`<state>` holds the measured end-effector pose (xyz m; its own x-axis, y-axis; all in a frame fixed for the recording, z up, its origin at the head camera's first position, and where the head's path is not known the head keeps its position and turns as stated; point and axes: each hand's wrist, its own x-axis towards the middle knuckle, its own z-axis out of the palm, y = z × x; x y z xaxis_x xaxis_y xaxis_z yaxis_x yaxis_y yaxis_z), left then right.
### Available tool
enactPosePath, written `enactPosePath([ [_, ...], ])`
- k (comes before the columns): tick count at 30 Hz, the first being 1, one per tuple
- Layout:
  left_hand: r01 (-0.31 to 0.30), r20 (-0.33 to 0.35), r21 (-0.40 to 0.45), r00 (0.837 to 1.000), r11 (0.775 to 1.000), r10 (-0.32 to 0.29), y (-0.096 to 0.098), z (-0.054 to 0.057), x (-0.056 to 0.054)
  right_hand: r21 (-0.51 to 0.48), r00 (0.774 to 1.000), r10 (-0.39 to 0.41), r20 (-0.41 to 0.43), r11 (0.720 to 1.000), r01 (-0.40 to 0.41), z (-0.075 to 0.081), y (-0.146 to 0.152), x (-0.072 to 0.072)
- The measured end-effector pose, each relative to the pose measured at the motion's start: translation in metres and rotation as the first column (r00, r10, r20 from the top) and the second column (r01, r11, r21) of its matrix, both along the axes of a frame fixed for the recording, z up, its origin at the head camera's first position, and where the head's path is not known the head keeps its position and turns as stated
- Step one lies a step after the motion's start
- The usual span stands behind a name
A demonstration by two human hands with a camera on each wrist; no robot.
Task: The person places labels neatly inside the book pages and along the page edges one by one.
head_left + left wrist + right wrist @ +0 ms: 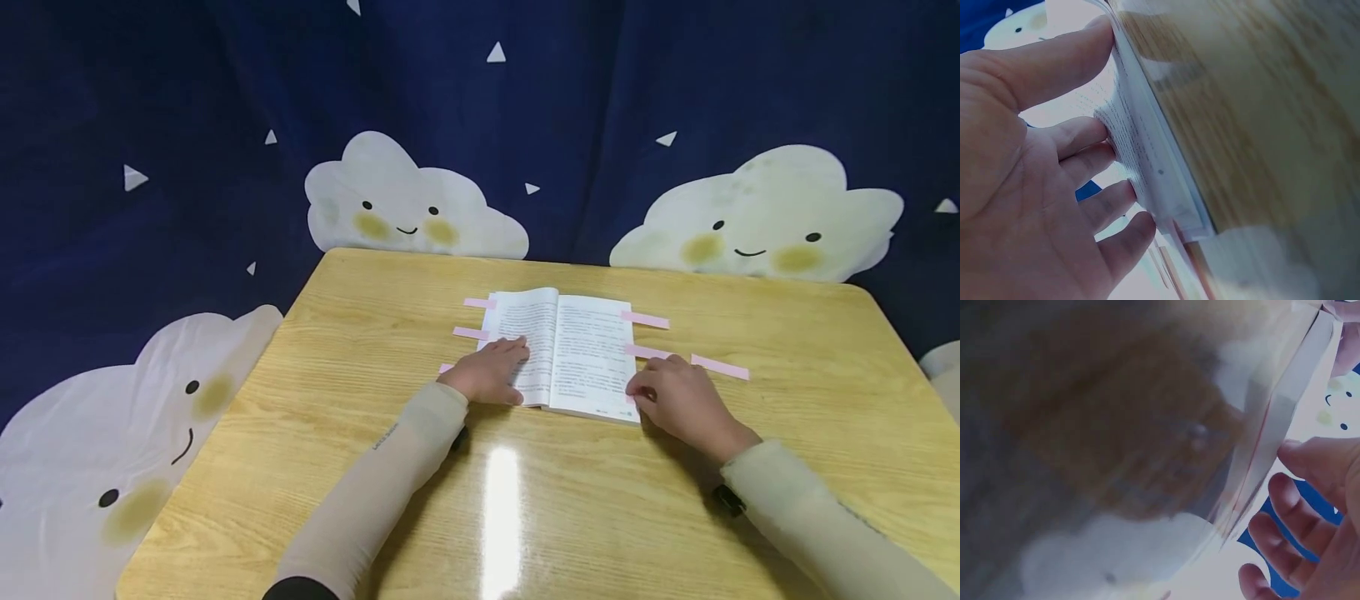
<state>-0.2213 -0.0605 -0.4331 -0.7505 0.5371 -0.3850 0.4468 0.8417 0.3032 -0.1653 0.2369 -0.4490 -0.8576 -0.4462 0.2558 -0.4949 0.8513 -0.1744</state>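
Observation:
An open book [592,354] with printed pages lies on the wooden table. My left hand [491,371] rests on its left page; the left wrist view shows the fingers spread, fingertips against the paper. Beside the lower right corner is my right hand [678,400], its thumb and forefinger touching the page edge by a bit of pink strip [630,399]. In the right wrist view the thumb [1316,459] meets the book's edge, the other fingers apart from it. Pink strips stick out on the right [647,320] and on the left [471,333].
Another pink strip [720,367] lies just beyond my right hand. The wooden table [375,317] extends around the book. Behind its far edge hangs a dark blue curtain [570,125] printed with smiling clouds.

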Motion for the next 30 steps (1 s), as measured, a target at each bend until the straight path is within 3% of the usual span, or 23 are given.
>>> enactPosePath([
  [14, -0.012, -0.008, -0.010, 1.000, 1.000, 0.012, 0.001, -0.001, 0.002, 0.114, 0.999, 0.033, -0.011, 0.993, -0.031, 0.010, -0.005, 0.011],
  [24, -0.026, -0.062, 0.053, 0.998, 0.998, 0.030, -0.002, -0.005, 0.006, 0.042, 0.996, 0.087, 0.002, 0.995, -0.087, 0.009, 0.001, 0.010],
  [30, 0.002, -0.111, 0.055, 0.994, 0.998, 0.004, -0.006, -0.001, 0.007, 0.026, 0.993, 0.114, -0.001, 0.993, -0.114, 0.016, -0.007, 0.006],
])
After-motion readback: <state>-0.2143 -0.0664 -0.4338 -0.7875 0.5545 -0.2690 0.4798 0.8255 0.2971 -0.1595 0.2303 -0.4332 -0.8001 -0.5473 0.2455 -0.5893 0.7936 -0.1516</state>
